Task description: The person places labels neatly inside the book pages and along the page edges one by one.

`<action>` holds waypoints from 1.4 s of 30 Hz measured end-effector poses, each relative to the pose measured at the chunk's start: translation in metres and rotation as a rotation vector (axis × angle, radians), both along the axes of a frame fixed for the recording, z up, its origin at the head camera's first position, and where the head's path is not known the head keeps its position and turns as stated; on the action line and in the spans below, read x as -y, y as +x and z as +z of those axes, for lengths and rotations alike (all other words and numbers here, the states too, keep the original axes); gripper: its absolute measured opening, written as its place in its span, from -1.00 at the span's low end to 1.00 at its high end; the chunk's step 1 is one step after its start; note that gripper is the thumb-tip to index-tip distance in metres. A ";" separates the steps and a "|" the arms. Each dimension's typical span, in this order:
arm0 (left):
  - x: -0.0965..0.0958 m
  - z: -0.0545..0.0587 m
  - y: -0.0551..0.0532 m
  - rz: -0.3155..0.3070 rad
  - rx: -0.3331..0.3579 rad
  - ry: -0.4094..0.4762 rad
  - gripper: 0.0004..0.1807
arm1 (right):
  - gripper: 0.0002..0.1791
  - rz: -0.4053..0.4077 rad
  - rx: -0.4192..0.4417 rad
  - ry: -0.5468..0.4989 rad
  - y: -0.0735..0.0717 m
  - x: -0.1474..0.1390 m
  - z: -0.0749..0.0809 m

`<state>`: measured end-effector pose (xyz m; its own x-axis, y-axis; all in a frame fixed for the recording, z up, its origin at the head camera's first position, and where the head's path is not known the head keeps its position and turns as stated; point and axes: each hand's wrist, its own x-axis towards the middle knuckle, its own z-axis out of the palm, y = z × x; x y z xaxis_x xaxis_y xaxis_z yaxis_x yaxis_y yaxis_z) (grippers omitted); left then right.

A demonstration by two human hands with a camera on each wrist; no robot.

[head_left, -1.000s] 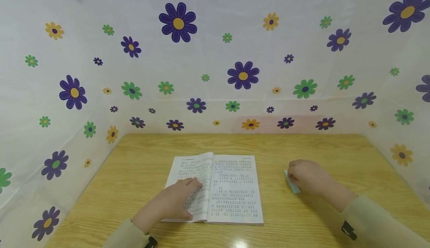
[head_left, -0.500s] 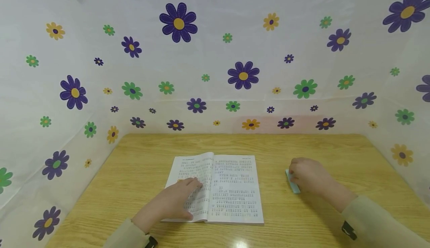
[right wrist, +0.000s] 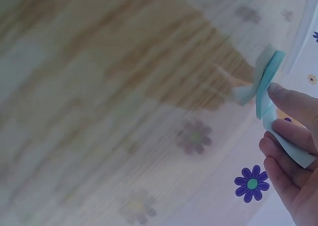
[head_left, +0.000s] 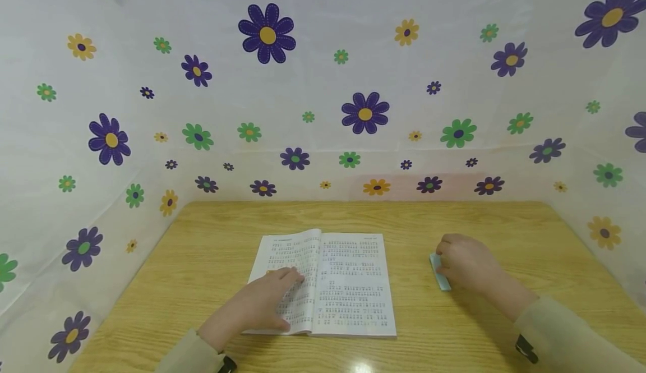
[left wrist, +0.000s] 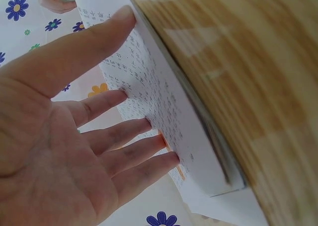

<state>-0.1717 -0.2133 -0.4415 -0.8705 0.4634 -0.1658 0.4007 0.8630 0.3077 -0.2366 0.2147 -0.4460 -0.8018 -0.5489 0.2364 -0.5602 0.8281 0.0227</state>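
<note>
An open book [head_left: 353, 283] with printed text lies on the wooden table, its pages spread either side of the spine. My left hand [head_left: 259, 300] rests on its left page, fingers extended. In the left wrist view the fingertips and thumb of that hand [left wrist: 74, 136] touch the paper. To the right of the book, my right hand [head_left: 469, 263] holds a narrow light-blue pad of sticky notes [head_left: 439, 273]. The right wrist view shows the thumb against the teal pad [right wrist: 271, 74], with a pale strip [right wrist: 293, 149] bent down along the curled fingers.
A white cloth with printed flowers [head_left: 365, 114] encloses the table [head_left: 404, 216] at the back and both sides. The book's near edge lies close to the left forearm. A dark band [head_left: 526, 348] sits at the right sleeve.
My right hand has shifted slightly up and to the right, so more of the blue pad shows beside its fingers. The left hand and the book have stayed in place.
</note>
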 end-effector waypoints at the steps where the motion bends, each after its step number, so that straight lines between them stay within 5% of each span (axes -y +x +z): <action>1: 0.000 0.000 0.000 0.001 0.001 0.002 -0.01 | -0.68 -0.004 -0.002 -0.003 0.000 0.000 0.000; 12: 0.000 0.001 0.001 -0.003 0.007 0.006 -0.01 | -0.50 -0.035 -0.058 -0.007 0.005 0.000 -0.002; 23: 0.000 0.003 0.000 -0.006 -0.001 0.009 0.00 | -0.53 -0.053 -0.037 0.027 0.003 -0.001 -0.001; 34: -0.001 0.004 0.002 0.012 0.013 0.015 0.00 | -0.83 0.020 -0.190 -0.019 0.001 -0.003 -0.006; 42: 0.000 0.003 0.001 0.005 0.004 0.012 -0.01 | -0.88 0.010 -0.212 -0.026 0.001 0.004 0.001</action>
